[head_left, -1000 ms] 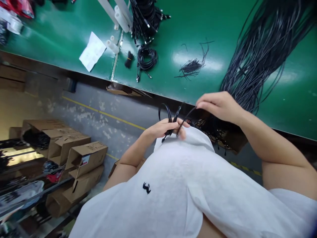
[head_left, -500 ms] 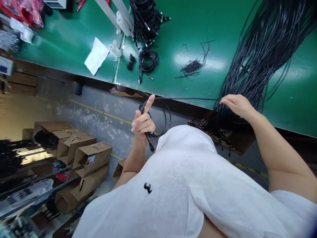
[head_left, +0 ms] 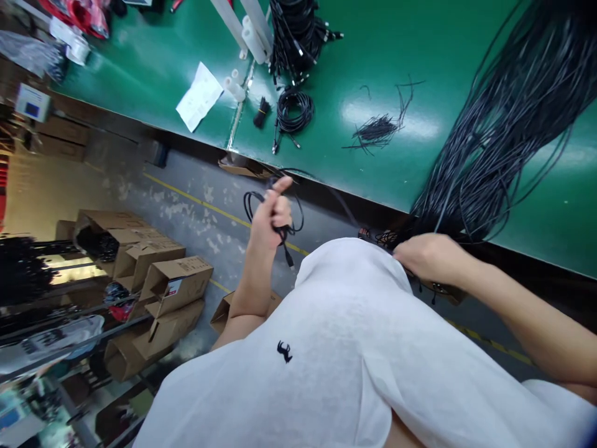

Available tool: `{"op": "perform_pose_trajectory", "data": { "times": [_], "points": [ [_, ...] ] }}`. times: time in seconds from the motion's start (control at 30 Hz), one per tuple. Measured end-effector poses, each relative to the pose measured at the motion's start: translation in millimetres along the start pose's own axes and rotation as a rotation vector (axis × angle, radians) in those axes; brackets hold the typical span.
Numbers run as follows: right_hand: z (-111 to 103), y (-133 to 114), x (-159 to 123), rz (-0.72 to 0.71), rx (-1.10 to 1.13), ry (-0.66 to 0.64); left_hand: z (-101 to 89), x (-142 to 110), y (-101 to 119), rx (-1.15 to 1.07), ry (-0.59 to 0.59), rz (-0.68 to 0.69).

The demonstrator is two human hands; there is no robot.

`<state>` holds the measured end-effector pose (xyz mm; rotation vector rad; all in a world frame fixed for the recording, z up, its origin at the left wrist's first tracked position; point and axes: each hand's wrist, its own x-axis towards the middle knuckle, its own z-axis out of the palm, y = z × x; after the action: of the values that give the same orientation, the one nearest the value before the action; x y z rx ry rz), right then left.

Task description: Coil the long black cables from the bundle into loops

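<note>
Green counter (head_left: 326,146) carries one wound coil (head_left: 306,112), heap of loose cables (head_left: 513,124). Below edge, black cable (head_left: 290,230) partly looped, trailing length unwound; left hand (head_left: 275,211) clamped around loops; right hand's (head_left: 426,256) fingers hidden, grip unclear.

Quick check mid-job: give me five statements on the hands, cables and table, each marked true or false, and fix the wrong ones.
1. The left hand grips looped black cable. True.
2. The white sheet lies on the floor. False: the white sheet lies on the green table.
3. A cable coil lies beside a small black bundle on the table. True.
4. The right hand is inside a cardboard box. False: the right hand is near the large cable heap.
5. Both hands hold scissors. False: neither hand does.
</note>
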<state>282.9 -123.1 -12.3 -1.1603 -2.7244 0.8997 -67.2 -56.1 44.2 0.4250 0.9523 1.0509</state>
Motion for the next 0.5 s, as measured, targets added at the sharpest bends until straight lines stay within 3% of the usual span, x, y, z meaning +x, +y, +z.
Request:
{"op": "perform_pose_trajectory", "data": {
  "times": [0.07, 0.1, 0.2, 0.3, 0.4, 0.43, 0.5],
  "points": [
    [-8.3, -38.0, 19.4, -0.209, 0.122, -0.032, 5.4, 6.8, -17.5, 0.175, -0.113, -0.167],
    [-14.9, -47.9, 29.1, -0.238, 0.152, 0.001, 9.4, 8.6, -27.6, 0.244, -0.195, -0.258],
    [-40.6, -48.2, 52.7, -0.131, 0.152, 0.147, 22.4, 6.5, -51.1, 0.318, -0.440, -0.470],
    [-61.3, -29.3, 63.9, -0.052, 0.201, 0.186, 28.6, -2.1, -56.2, 0.331, -0.601, -0.567],
    [-62.0, 4.2, 61.8, 0.024, 0.326, 0.223, 23.8, -10.9, -49.1, 0.269, -0.702, -0.597],
    [-57.0, 20.9, 57.2, 0.078, 0.360, 0.260, 20.3, -13.3, -44.6, 0.221, -0.683, -0.568],
    [-39.9, 61.3, 41.0, 0.238, 0.372, 0.349, 12.2, -17.0, -31.0, 0.118, -0.525, -0.416]
  ]
}}
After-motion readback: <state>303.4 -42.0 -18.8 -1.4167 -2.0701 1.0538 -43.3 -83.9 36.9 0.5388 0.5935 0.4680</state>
